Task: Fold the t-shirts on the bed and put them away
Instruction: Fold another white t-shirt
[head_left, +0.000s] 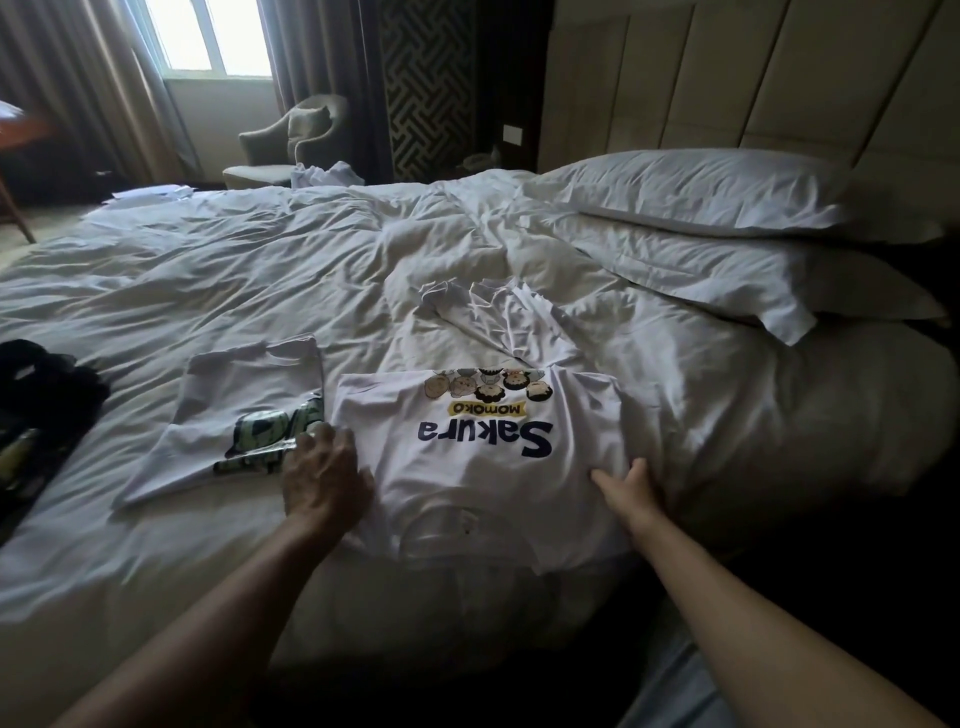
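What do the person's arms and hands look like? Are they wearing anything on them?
Both forearms are bare, with no sleeves in view. The left hand and right hand have no gloves, and I can't see any watch, bracelet or rings. The left arm is blurry.

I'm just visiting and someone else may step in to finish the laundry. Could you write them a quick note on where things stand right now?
Left hand: fingers curled at the left edge of the Sakura t-shirt.
Right hand: rests on that shirt's right edge; grip unclear.
The Sakura t-shirt lies print up near the bed's front edge, partly folded, collar toward you.
Done: a white t-shirt with a green print lies folded to its left.
Left: finish the Sakura shirt; a crumpled white garment lies behind it, and a dark garment sits at the far left. Nothing is put away yet.
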